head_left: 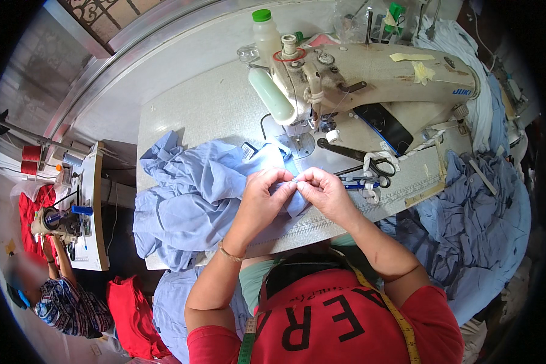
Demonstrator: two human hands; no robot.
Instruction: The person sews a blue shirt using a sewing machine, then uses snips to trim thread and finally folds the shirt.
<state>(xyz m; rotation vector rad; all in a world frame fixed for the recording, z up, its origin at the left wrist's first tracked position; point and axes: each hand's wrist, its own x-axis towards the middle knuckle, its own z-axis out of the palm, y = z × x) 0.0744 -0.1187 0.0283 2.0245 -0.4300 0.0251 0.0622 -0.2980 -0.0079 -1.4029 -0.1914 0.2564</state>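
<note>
Pale-blue, crumpled woven cloth [194, 173] is lying before the long-armed cream metal sewing machine [382, 70], bare left hand [264, 189] and right hand [326, 193] pinching its edge (seemingly mid-work, finished or remaining stitching being indiscernible).

- A sewing workshop: a sewing machine [400, 76] stands on a pale worktable [188, 112] with a ruler scale [400, 195] along its edge.
- Light-blue fabric [194, 176] spreads across the top, dark scissors [344, 151] lying near it.
- Blue cloth [479, 206] lies heaped at right, red cloth [133, 315] at lower left.
- A co-worker [73, 306] reaches toward a second machine [45, 221], near red thread spools [30, 167].
- A tape measure [407, 332] hangs over a red shirt [321, 312].
</note>
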